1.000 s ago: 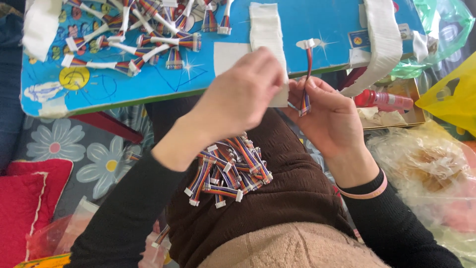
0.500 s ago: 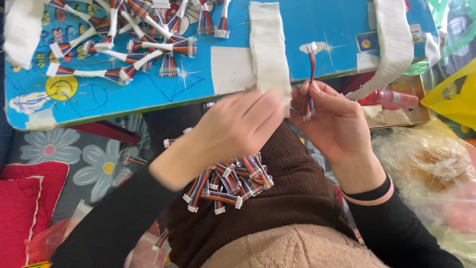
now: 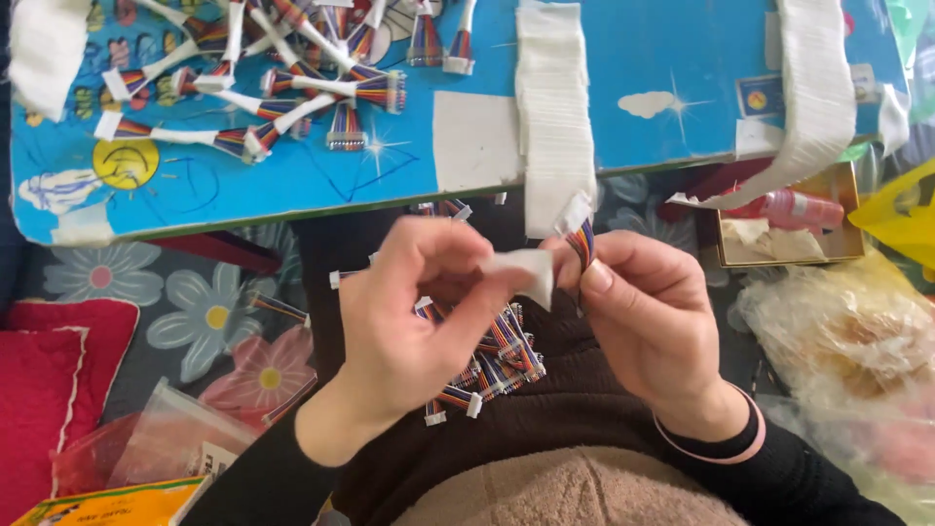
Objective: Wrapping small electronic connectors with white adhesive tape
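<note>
On the far left of the counter (image 3: 292,190), near its front-left corner, the finished rainbow cables (image 3: 282,93) lay fanned out, each with a white wrap at one end, and they looked unmoved from a second before. Below the counter's front edge, your left hand (image 3: 409,321) had come down and back toward your lap; its grip was closed, thumb and forefinger pinching a small white paper tab (image 3: 521,273), where a second earlier it had been raised against the white strip stack (image 3: 553,107) at the counter's front edge. That reads as a tab freshly torn off and brought to the work. Under your hands, the loose cable pile (image 3: 492,360) rested on your lap. To the right, your right hand (image 3: 643,312) had lowered too, its grip closed round one ribbon cable (image 3: 581,239), held upright just beside the tab, almost touching it.
</note>
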